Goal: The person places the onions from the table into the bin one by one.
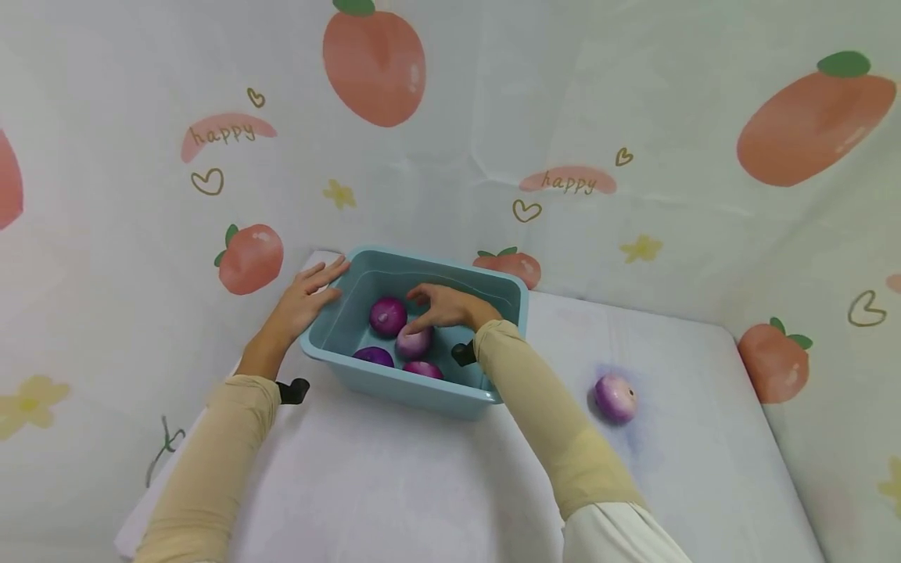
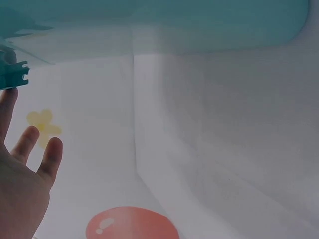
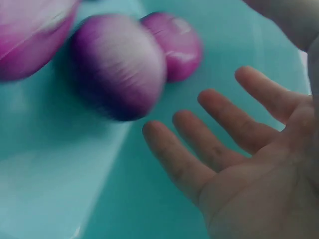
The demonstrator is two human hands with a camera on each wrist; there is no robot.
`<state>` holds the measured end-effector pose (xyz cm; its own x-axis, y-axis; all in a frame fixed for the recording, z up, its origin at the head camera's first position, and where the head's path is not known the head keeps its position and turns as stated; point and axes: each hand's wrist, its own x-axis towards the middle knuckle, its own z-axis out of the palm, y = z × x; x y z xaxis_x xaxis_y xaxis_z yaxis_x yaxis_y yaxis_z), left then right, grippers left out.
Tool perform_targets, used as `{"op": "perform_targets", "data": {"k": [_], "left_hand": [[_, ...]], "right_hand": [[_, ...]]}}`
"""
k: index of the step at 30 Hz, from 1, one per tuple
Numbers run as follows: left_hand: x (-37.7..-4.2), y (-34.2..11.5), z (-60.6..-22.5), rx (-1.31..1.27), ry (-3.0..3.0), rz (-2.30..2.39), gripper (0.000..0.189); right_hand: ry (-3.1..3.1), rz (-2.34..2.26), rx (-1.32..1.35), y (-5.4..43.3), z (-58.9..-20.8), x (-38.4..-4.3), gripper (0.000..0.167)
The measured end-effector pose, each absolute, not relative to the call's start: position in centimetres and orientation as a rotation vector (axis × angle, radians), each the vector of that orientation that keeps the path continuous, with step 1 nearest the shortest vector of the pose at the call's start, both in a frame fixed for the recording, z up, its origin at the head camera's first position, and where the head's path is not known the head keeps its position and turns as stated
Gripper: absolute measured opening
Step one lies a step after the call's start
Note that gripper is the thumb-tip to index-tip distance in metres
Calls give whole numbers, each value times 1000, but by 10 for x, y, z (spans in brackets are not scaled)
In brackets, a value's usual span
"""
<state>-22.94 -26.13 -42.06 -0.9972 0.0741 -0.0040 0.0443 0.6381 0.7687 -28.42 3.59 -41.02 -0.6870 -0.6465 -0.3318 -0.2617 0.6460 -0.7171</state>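
Note:
A blue plastic bin (image 1: pixel 408 396) holds several purple onions. My left hand (image 1: pixel 299 303) rests at the bin's left rim with its fingers extended; the left wrist view shows its spread fingers beside the bin's edge. Inside the bin is my right hand (image 1: pixel 445 305), its fingers apart and gripping nothing. Close by its thumb lies a pale purple onion (image 1: pixel 414 342), which looks blurred in the right wrist view. A darker onion (image 1: pixel 388 317) sits behind it, and two more show partly above the front wall.
Another onion (image 1: pixel 615 399) lies on the white-covered table (image 1: pixel 394 485), right of the bin. A fruit-printed white cloth (image 1: pixel 436 188) hangs behind the table and along its sides. Small black wrist mounts (image 1: pixel 293 391) stick out from the sleeves.

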Motion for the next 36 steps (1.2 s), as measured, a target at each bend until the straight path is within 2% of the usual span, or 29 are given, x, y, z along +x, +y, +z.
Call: {"op": "perform_targets", "data": {"k": [15,21,28,36], "left_hand": [[-229,-260,-421,107,2817,1322,53],[-228,-261,-419,99,2813,1310,54],[-227,-262,-419,71,2804,1329,53],[-227,-259,-419,64,2810,1315,53]], "right_hand": [[2272,-1205,-856,61,-363,-271,76],[2383,-1273,-864,98,-351,-263,70],[2500,-1372,-748,144,-344,-253,73],[2678,-1335,-694,196,-359,-243,71]]}}
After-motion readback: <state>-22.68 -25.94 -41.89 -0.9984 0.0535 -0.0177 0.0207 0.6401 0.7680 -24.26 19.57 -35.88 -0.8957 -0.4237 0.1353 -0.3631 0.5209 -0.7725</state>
